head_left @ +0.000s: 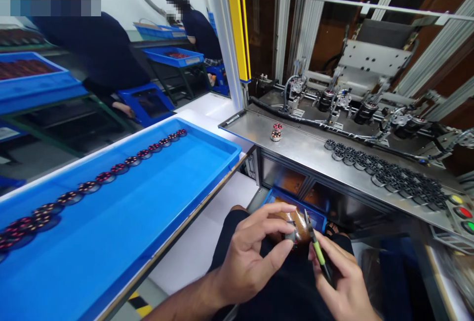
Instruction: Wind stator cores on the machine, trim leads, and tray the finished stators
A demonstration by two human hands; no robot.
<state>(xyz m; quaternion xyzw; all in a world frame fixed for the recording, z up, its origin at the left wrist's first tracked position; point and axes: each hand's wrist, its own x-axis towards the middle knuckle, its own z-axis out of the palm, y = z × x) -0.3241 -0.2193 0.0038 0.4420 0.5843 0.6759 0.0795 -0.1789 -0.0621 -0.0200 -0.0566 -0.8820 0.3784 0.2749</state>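
My left hand point(252, 252) is low in the middle of the view, over my lap, its fingers pinched round a small round wound stator point(292, 236). My right hand point(342, 281) is beside it and grips a small cutter with green handles point(316, 247), whose tip touches the stator. A long blue tray point(122, 222) lies to my left with a row of several copper-wound stators point(105, 178) along its far edge.
A steel machine shelf point(307, 150) at the right carries two stacked stators point(276, 132), a group of several dark stators point(388, 173), winding heads point(366, 111) and coloured buttons point(462, 212). Two other people sit at blue trays at the back left.
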